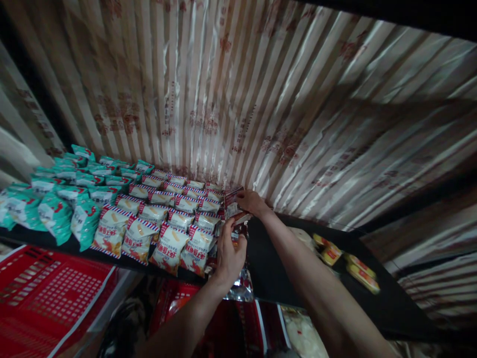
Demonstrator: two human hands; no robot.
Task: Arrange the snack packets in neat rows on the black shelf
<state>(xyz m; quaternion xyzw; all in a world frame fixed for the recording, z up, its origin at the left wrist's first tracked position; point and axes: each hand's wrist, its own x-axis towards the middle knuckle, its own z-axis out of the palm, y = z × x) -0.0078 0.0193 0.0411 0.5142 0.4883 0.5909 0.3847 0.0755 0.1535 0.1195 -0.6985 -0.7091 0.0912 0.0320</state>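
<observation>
My right hand (251, 202) reaches to the back of the dark shelf, its fingers closed at the edge of a dark red-brown snack packet (231, 198). Just in front of it, my left hand (229, 253) has its fingers curled against another brown packet (241, 218) in the same row. Below the left hand, the shiny silver end of a packet (244, 286) hangs at the front edge. Rows of white snack bags (169, 248) with red-and-blue striped edges stand immediately left of my hands. The left fingertips are partly hidden.
Teal snack bags (55, 214) fill the left end of the shelf (268, 263). Several yellow packs (361, 273) lie on the right, beside a pale packet (301, 237). A red basket (55, 298) sits below left. Wrinkled striped sheeting (208, 89) covers the back.
</observation>
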